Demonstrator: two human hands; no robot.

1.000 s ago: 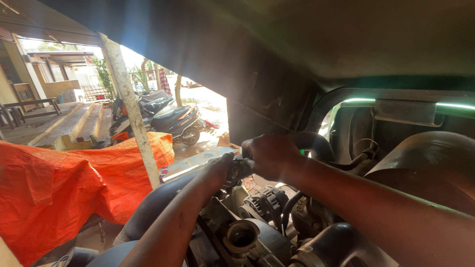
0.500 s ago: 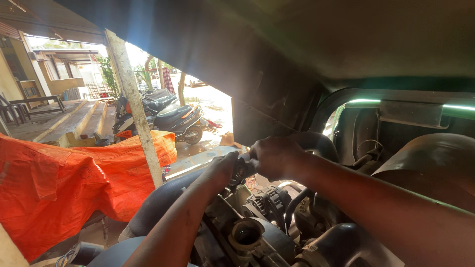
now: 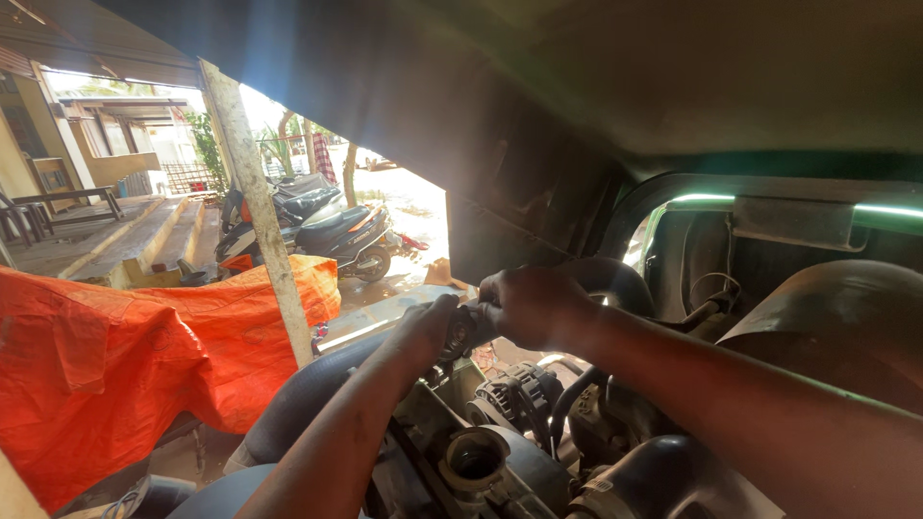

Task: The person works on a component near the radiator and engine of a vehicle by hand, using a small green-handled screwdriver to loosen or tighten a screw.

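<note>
Both my arms reach forward over a vehicle engine [image 3: 500,452] beneath a raised dark hood. My left hand [image 3: 430,322] rests against a small dark metal part [image 3: 461,329] at the far side of the engine bay. My right hand [image 3: 527,306] is closed around the same part from the right. The two hands meet there, and the fingers hide most of it. Below them sit an alternator [image 3: 510,399] and a round open port [image 3: 473,459].
A thick black hose [image 3: 303,399] curves along the engine's left side. An orange tarp [image 3: 125,360] covers something at left, behind a pale wooden post [image 3: 255,207]. A parked scooter [image 3: 322,231] stands outside in the sun. The hood underside [image 3: 577,106] hangs close overhead.
The view has shifted slightly right and closer to the engine. Both hands stay on the same part with almost no movement.
</note>
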